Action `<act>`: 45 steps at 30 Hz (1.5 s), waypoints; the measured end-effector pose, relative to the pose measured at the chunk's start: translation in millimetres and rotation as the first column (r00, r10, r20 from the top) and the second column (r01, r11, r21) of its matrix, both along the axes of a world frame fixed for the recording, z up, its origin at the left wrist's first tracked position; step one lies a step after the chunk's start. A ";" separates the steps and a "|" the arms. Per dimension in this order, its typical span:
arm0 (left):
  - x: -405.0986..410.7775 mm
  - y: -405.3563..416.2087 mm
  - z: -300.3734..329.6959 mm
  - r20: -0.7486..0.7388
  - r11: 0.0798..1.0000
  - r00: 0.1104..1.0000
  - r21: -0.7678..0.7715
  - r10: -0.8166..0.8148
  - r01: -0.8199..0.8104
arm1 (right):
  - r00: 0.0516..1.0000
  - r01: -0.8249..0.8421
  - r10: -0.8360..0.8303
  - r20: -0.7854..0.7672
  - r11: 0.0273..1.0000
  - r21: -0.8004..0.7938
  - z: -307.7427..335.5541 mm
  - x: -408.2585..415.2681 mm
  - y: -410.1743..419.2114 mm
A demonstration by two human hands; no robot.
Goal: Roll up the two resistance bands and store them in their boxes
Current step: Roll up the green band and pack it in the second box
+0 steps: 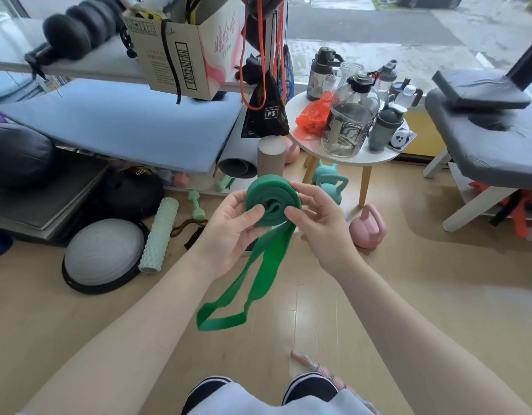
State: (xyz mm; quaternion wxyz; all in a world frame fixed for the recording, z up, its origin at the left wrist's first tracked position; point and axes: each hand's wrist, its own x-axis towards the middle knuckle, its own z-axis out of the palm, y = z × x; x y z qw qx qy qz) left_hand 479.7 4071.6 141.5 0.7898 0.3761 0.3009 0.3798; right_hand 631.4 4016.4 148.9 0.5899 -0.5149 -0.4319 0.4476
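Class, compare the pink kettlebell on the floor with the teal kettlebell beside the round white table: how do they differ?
The pink kettlebell is pale pink and stands in the open, fully visible. The teal kettlebell is mint-teal, sits farther back by the table leg, and is partly hidden behind the right hand. Both rest on the wooden floor with their handles up.

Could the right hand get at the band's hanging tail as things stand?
Probably yes, once it lets go: the right hand now pinches the coil together with the left hand. The tail hangs loose just below the coil, and nothing lies between it and the right hand.
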 end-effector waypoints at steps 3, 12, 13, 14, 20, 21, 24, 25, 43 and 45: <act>-10.7 7.9 5.7 -0.388 0.971 0.917 0.168 -0.093 0.169 | 0.986 -0.090 0.092 0.137 0.996 -0.022 -4.8 10.4 2.0; -1.2 10.0 8.9 -0.752 0.808 0.658 0.401 0.023 0.431 | 0.852 -0.134 0.208 0.480 0.974 -0.185 -21.5 20.7 -3.2; 0.2 8.1 6.4 -0.734 0.807 0.679 0.421 0.035 0.414 | 0.896 -0.104 0.171 0.410 0.978 -0.182 -21.9 22.2 -3.9; 2.1 6.8 4.7 -0.705 0.820 0.708 0.427 0.038 0.381 | 0.932 -0.076 0.131 0.338 0.982 -0.171 -21.9 24.2 -4.6; 10.9 7.6 1.3 -0.608 0.879 0.792 0.409 0.060 0.247 | 0.962 -0.184 0.212 0.175 0.969 -0.163 -21.6 38.9 -10.8; 10.8 8.1 0.9 -0.595 0.887 0.802 0.396 0.051 0.238 | 0.950 -0.193 0.228 0.213 0.966 -0.173 -21.8 41.1 -11.8; 13.7 6.8 -1.3 -0.550 0.906 0.831 0.387 0.080 0.169 | 0.947 -0.120 0.164 0.277 0.978 -0.168 -23.4 42.9 -11.0; 15.7 5.8 -2.0 -0.516 0.921 0.851 0.372 0.097 0.120 | 0.961 -0.080 0.116 0.253 0.985 -0.150 -24.0 40.3 -10.0; -4.7 7.1 0.3 -0.345 0.981 0.937 0.158 -0.053 0.114 | 0.993 -0.109 0.105 -0.056 0.991 -0.074 -17.8 16.1 1.4; -13.9 12.0 3.1 -0.553 0.938 0.828 0.231 -0.091 0.257 | 0.982 -0.139 0.152 0.116 0.984 -0.111 -20.6 21.4 1.0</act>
